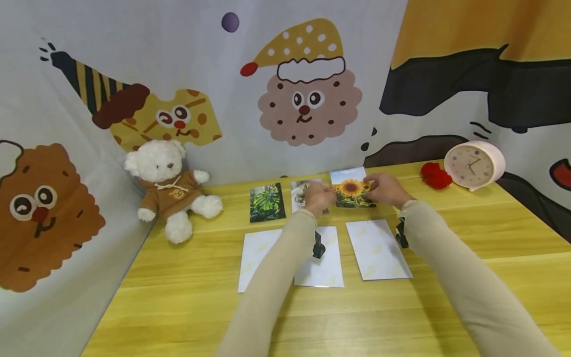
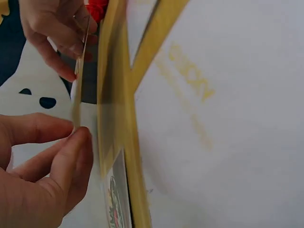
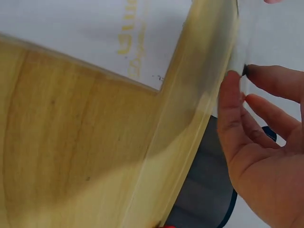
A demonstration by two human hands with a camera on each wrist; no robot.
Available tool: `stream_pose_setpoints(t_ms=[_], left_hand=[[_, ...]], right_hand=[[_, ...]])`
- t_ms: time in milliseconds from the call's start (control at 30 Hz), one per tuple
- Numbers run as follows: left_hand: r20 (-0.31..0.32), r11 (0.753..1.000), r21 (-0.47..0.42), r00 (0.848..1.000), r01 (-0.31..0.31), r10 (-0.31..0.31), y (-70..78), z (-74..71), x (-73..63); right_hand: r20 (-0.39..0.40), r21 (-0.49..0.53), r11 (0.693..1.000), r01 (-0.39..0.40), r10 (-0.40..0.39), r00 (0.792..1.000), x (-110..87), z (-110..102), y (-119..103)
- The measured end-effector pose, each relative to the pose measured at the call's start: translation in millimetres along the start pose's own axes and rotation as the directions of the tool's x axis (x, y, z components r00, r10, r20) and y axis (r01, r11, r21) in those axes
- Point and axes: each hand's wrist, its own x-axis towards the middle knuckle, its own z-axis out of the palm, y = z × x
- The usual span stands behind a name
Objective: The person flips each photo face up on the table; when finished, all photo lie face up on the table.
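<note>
Holding the sunflower card [image 1: 351, 187] near the far edge of the surface [image 1: 178, 307]: pinched at its left side by the fingers of the left hand [image 1: 318, 197], at its right side by the fingers of the right hand [image 1: 387, 189]. Raised off the surface in the left wrist view. Just left, partly behind the left hand, a pale picture card [image 1: 296, 194]; beyond that, a green leaf card [image 1: 266, 202]. In front, three white sheets [image 1: 379, 250] in a row. By the far left corner, a teddy bear [image 1: 171, 196]; near the far right corner, a red flower [image 1: 434, 176] beside a clock [image 1: 470, 164].
</note>
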Motion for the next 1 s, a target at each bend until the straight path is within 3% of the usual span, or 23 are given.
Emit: stream_pose_setpoints(t_ms=[133, 333, 467, 667, 1000], left_hand=[[0.016, 0.996, 0.093, 1.000, -0.015, 0.014, 0.3, 1.9, -0.2], [0.122, 0.981, 0.194, 0.992, -0.027, 0.003, -0.2, 2.5, 1.3], [0.168, 0.951, 0.302, 0.986, -0.064, 0.013, 0.7, 4.2, 3.5], [0.195, 0.887, 0.431, 0.977, -0.166, 0.088, 2.5, 5.6, 5.4], [0.237, 0.882, 0.435, 0.968, -0.180, 0.080, 3.6, 4.3, 4.4]], right_hand=[[0.017, -0.057, 0.998, 0.038, -0.037, 0.999, 5.3, 3, 2], [0.022, -0.153, 0.987, 0.045, -0.043, 0.999, 7.3, 9, 3], [0.010, -0.217, 0.976, 0.025, -0.023, 1.000, 8.5, 13, 2], [-0.002, -0.271, 0.962, 0.043, -0.045, 0.999, 14.3, 21, 3], [0.010, -0.277, 0.957, 0.082, -0.083, 0.997, 18.9, 26, 12]])
